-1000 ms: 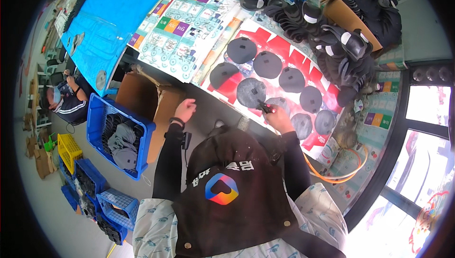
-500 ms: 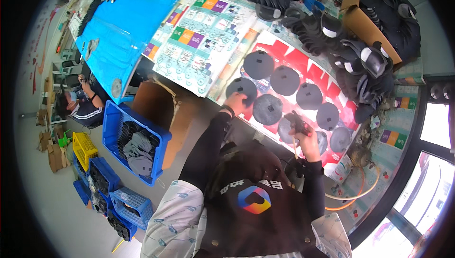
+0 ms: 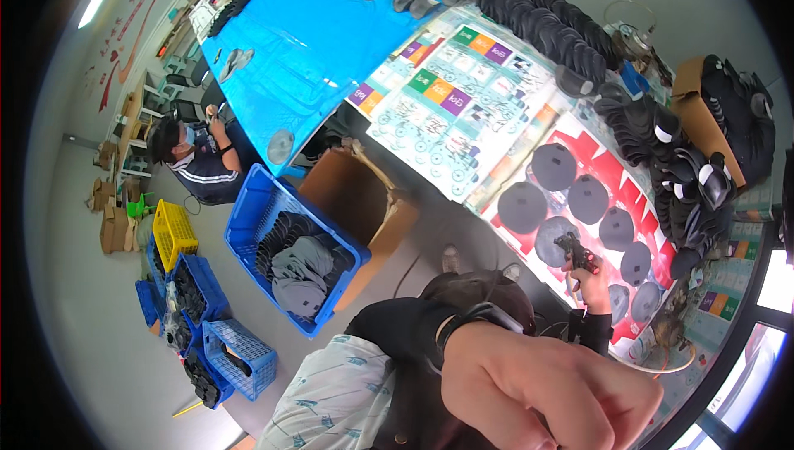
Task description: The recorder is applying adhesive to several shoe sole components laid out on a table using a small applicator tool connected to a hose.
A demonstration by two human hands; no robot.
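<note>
My right hand (image 3: 594, 286) grips a dark spray gun (image 3: 576, 251) with red parts over the sheet's near edge. A grey round fabric piece (image 3: 552, 240) lies just past the gun's front. Several more dark round pieces (image 3: 553, 167) are spread flat on a red-and-white printed sheet (image 3: 571, 129), some with a small black square in the middle. Close to the camera, my left hand (image 3: 538, 384) is raised with its fingers curled. Its fingertips are hidden, and whatever they may hold does not show. A black band (image 3: 463, 324) circles that wrist.
Stacked black curved pieces (image 3: 546, 24) line the far edge, beside a filled cardboard box (image 3: 703, 123). A blue crate (image 3: 364, 256) of grey and black pieces stands at the left. Beyond it, a person (image 3: 203, 160) sits by the blue-covered table (image 3: 322, 20). A hose (image 3: 662, 370) hangs at the right.
My left hand has left a round piece on the sheet and come up close to the camera. The spray gun stays in my right hand. The whole view has shifted.
</note>
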